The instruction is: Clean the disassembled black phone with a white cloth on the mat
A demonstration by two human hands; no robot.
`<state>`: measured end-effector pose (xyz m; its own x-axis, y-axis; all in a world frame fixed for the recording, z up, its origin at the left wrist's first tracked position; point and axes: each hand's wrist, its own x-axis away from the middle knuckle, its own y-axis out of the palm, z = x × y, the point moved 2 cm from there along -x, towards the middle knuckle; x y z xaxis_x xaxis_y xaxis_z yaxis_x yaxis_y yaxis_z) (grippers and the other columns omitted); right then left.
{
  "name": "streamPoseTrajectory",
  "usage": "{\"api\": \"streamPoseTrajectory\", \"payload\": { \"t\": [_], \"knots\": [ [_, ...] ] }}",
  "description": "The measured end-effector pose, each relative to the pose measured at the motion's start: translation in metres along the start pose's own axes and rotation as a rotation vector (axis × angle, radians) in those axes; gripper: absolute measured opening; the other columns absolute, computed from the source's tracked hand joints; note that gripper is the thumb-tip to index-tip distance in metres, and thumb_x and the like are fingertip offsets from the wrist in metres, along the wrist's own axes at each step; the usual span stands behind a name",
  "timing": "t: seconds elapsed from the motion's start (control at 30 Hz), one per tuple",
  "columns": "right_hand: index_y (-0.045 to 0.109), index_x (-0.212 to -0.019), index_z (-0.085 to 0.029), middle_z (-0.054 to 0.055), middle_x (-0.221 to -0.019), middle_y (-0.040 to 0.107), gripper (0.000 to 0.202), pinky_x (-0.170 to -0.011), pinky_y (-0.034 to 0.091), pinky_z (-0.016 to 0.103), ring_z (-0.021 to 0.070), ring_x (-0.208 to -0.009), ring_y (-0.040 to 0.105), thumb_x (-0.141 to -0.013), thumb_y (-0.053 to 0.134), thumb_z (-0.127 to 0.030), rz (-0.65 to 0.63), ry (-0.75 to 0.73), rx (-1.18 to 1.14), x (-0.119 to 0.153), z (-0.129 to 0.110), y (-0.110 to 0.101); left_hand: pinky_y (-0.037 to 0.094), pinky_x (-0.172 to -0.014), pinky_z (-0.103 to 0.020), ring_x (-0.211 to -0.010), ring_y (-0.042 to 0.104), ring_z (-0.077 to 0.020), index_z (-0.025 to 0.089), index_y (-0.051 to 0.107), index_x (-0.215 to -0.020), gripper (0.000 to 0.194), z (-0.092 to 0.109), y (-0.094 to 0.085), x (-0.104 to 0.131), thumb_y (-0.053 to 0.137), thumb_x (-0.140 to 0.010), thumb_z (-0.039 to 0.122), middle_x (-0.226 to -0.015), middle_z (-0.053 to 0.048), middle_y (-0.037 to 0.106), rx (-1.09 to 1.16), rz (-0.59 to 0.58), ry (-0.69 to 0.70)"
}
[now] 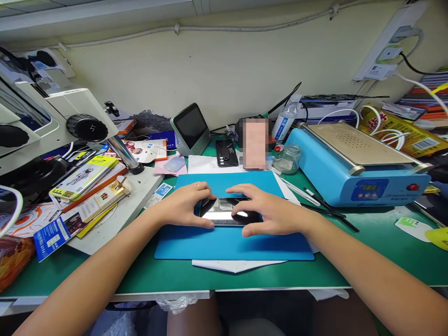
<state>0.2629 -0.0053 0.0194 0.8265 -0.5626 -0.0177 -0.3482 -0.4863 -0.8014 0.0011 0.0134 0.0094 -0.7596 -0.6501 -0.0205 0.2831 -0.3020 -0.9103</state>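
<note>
A dark, glossy phone (224, 215) lies lengthwise across a blue mat (231, 245), its surface reflecting light. Around its left end is my left hand (191, 205), thumb along the near edge and fingers at the far edge, with a ring on one finger. My right hand (268, 212) is over the right end of the phone, fingers spread, one fingertip over the glass and the thumb near the front edge. Behind the mat a black phone or case (227, 154) lies on white paper, beside an upright blurred pink panel (255, 143).
A blue heating-plate machine (350, 172) stands right, with tweezers (301, 190) and black sticks near it. A glass jar (287, 159), a bottle (285, 119) and a small display (191, 130) are behind. A microscope stand (122, 154) and boxes fill the left.
</note>
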Motion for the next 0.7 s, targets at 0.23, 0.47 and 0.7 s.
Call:
{"api": "streamPoseTrajectory", "payload": {
  "t": [0.23,0.47,0.7],
  "knots": [
    [0.073,-0.113,-0.026,0.010,-0.157,0.039,0.044,-0.116,0.032,0.055,0.0358,-0.145,0.033,-0.088,0.066,-0.062,-0.007,0.001,-0.013,-0.0001,-0.0002,0.0001,0.050,-0.086,-0.035,-0.101,0.060,-0.0246,0.021,0.062,-0.122,0.063,0.0013,-0.0002,0.0007,0.073,-0.078,0.065,-0.113,-0.007,0.061,-0.009,-0.005,-0.003],
    [0.072,-0.119,-0.027,0.011,-0.156,0.041,0.047,-0.117,0.031,0.056,0.0354,-0.143,0.035,-0.091,0.061,-0.063,0.020,-0.007,0.028,0.0000,0.0015,0.0014,0.050,-0.087,-0.035,-0.101,0.061,-0.0249,0.022,0.062,-0.122,0.062,0.0015,0.0001,0.0005,0.073,-0.078,0.064,-0.113,-0.007,0.061,-0.011,-0.001,-0.001],
    [0.072,-0.112,-0.025,0.012,-0.153,0.045,0.045,-0.116,0.032,0.054,0.0345,-0.142,0.037,-0.092,0.060,-0.063,0.039,-0.010,0.063,-0.0023,0.0010,0.0026,0.049,-0.086,-0.034,-0.100,0.062,-0.0240,0.022,0.060,-0.124,0.063,0.0020,-0.0003,0.0011,0.072,-0.080,0.065,-0.114,-0.006,0.060,-0.025,-0.020,-0.020]
  ]
}}
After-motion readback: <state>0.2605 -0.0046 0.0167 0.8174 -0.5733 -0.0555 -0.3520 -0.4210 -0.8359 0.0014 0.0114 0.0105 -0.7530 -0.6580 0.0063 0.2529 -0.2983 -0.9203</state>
